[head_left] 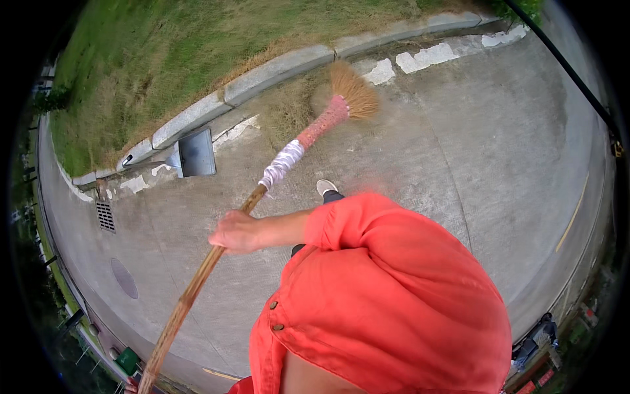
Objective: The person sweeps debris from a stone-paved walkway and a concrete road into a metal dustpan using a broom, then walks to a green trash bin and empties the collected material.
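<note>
A long broom [190, 295] slants across the view, its wooden pole running from the lower left edge toward the kerb. My right hand [236, 231] is closed round the pole below the white-and-lilac wrapping [282, 164]. At the lower left rim, a sliver of my left hand [131, 386] grips the upper end of the pole; most of it is cut off. Past a pink wrapped section, the straw bristles [354, 92] fan out at the pavement beside a patch of loose dry grass [289, 108]. A metal dustpan [197, 154] lies against the kerb, apart from the broom.
A concrete kerb [275, 71] borders the grass verge [164, 52]. Left of the dustpan is a drain grate [105, 217], with an oval cover [125, 277] nearer me. My shoe [325, 187] stands on the pavement. A dark pole [564, 59] crosses the upper right.
</note>
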Tool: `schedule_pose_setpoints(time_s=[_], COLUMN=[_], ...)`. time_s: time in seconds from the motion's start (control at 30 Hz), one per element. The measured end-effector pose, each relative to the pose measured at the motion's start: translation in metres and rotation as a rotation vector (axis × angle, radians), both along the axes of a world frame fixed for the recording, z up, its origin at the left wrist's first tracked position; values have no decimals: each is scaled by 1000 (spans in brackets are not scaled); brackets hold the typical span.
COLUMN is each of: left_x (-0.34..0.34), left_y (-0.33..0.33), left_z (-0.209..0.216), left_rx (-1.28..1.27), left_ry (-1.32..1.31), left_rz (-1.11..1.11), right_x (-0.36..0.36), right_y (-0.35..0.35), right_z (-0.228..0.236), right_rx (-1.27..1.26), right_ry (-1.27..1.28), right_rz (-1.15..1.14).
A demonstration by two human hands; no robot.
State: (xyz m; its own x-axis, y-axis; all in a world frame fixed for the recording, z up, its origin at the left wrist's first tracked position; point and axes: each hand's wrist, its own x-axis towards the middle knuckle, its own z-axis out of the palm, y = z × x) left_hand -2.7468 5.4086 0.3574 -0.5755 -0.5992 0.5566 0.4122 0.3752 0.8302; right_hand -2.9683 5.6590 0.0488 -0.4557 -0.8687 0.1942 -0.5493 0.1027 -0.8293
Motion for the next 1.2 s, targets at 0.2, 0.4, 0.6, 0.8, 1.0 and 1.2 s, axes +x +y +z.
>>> schedule_pose_setpoints(time_s=[0.2,0.4,0.6,0.8,1.0,1.2], left_x=[-37,-132,-81,-23,-167,-331], left_y=[-43,0,-187,-368,-375,-156], left_z=[-104,-219,-97,41,-12,-46], left_rx=[443,376,-3,69,409,259], left_ry=[-354,-707,-491,-158,-75,189], left_rz=[-390,-810,-572,-506,-634,-934], right_x=[16,46,43,43,35,-9], right_y=[71,124,-131,-289,-252,-209], right_z=[-57,-189,-125,25,-9,1], right_rx=[375,750,448,171,64,384], right_ry=[-73,-76,-96,-59,212,690], right_rz=[-333,-721,-631,-418,-950,-451])
